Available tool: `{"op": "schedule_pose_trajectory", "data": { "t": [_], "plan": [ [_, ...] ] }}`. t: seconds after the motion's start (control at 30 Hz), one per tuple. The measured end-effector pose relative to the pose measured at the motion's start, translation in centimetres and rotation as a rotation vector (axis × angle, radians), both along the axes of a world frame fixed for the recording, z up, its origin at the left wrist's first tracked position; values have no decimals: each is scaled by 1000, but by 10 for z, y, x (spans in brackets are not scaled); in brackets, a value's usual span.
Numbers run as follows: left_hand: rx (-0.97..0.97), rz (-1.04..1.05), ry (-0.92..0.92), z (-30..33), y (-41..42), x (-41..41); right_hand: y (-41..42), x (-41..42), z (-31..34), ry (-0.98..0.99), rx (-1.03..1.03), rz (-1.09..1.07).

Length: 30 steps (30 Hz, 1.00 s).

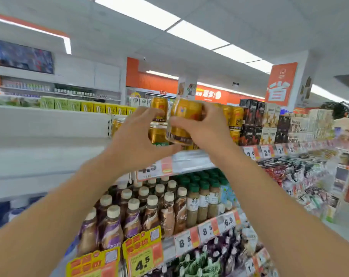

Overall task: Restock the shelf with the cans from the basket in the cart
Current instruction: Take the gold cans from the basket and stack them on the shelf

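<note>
- Both arms reach up toward the top shelf (189, 156) of a store display, bare forearms filling the lower part of the view.
- The right hand (205, 126) is clamped around a gold can (181, 120), thumb along its lower side and fingers over its upper end; the can is tilted, held just in front of the shelf and above its front edge.
- The left hand (137, 132) is spread open, fingers reaching to a second gold can (159, 108) that stands on top of another; whether the fingertips touch it cannot be told, because the picture is blurred there.
- More gold cans (232, 118) stand stacked in rows on the same shelf, to the right of the held can.
- Yellow and green drink cartons (85, 106) line the back of the shelf to the left.
- One shelf lower stand brown bottles (149, 212) with cream caps, beside green-capped bottles (195, 200).
- Yellow price tags (141, 254) hang along the lower shelf edge.
</note>
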State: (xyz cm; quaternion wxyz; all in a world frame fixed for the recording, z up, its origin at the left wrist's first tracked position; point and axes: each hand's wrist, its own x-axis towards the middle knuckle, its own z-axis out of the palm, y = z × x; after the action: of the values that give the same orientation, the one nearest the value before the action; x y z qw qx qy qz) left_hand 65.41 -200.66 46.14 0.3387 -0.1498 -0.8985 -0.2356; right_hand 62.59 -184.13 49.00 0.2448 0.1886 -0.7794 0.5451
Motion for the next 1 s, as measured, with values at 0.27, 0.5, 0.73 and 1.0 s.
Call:
{"op": "schedule_pose_trajectory", "data": {
  "t": [0.27,0.5,0.73,1.0],
  "plan": [
    [-347,211,-173,8,-31,-58,-40,-97,39,192,184,-206],
    [-271,77,-162,19,-57,-78,-62,-139,33,185,243,-269],
    [-327,101,-93,18,-57,-78,-67,-158,22,187,312,-331],
    [-323,80,-68,17,-60,-82,-70,-167,25,188,437,-440]
  ]
}}
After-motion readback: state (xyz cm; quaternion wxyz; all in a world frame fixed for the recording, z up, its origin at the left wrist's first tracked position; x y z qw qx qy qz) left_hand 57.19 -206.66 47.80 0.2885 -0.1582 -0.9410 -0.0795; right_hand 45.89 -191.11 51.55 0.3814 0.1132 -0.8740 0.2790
